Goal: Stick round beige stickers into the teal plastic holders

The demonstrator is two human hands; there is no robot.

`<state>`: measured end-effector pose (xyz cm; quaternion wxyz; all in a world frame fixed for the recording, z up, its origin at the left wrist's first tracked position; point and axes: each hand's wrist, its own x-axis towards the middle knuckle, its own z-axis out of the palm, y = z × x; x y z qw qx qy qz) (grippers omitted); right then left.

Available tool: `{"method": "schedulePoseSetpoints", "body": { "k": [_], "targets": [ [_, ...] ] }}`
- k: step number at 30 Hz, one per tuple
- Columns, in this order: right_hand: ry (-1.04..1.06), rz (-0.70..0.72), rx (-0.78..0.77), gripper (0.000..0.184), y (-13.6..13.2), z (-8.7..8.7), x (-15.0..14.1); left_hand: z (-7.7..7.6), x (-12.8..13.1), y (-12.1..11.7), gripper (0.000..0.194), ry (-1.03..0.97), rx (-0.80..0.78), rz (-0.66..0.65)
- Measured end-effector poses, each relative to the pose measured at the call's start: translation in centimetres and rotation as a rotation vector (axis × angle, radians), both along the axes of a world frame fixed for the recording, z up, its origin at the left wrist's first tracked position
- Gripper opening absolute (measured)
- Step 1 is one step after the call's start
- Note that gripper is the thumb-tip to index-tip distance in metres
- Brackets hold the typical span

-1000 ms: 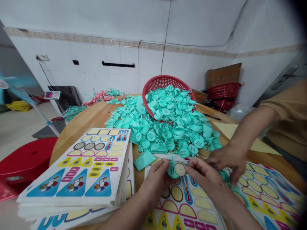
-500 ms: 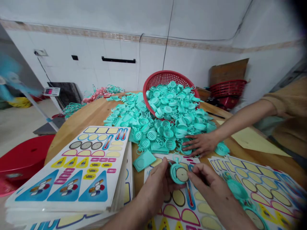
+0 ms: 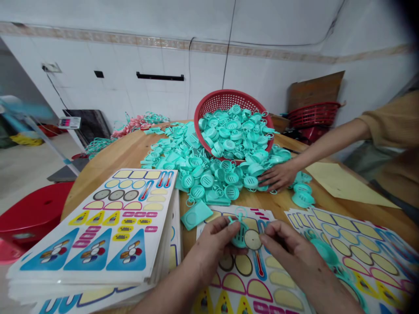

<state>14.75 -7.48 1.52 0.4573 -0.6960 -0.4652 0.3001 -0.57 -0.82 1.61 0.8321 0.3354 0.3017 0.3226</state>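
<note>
My left hand (image 3: 212, 240) grips a turquoise plastic stopwatch-shaped case (image 3: 238, 237) with a ring on top and slots in its face. Between the fingertips of my right hand (image 3: 290, 250) is a round clock-face sticker (image 3: 253, 239), just at the right side of the case. Below both hands lies a sticker sheet (image 3: 233, 285) with bare yellowish backing where some stickers are gone. More turquoise cases (image 3: 322, 250) rest beside my right wrist, partly hidden by it.
A tipped red basket (image 3: 200, 109) spills a heap of turquoise parts (image 3: 196, 170) across the wooden table (image 3: 98, 152). A co-worker's hand (image 3: 278, 176) reaches into the heap from the right. Stacked sticker sheets (image 3: 131, 218) stand at left; used sheets (image 3: 363, 244) lie at right.
The sticker has shifted from over the case's face to its right side, and the slots now show. The co-worker's hand has moved farther back, with a few cases visible beside it.
</note>
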Motion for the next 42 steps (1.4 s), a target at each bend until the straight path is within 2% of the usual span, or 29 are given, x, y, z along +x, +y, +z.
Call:
{"method": "schedulePoseSetpoints", "body": {
  "k": [4,11,22,32,42],
  "targets": [
    [-0.011,0.018,0.014,0.027,0.00,-0.35,0.37,-0.08,0.04,-0.03,0.024,-0.003,0.000,0.009],
    [-0.044,0.046,-0.011,0.022,-0.17,0.12,0.30,-0.59,0.34,-0.18,0.037,-0.040,-0.066,-0.023],
    [-0.038,0.077,-0.007,0.019,-0.08,-0.11,0.50,-0.74,0.54,-0.42,0.042,0.009,-0.011,-0.062],
    [-0.063,0.051,0.011,0.020,-0.22,0.26,0.03,-0.67,0.43,-0.51,0.040,0.027,0.019,-0.075],
    [-0.062,0.099,-0.031,0.018,-0.18,0.46,0.24,-0.53,0.36,-0.55,0.037,0.013,0.031,-0.075]
  ]
}}
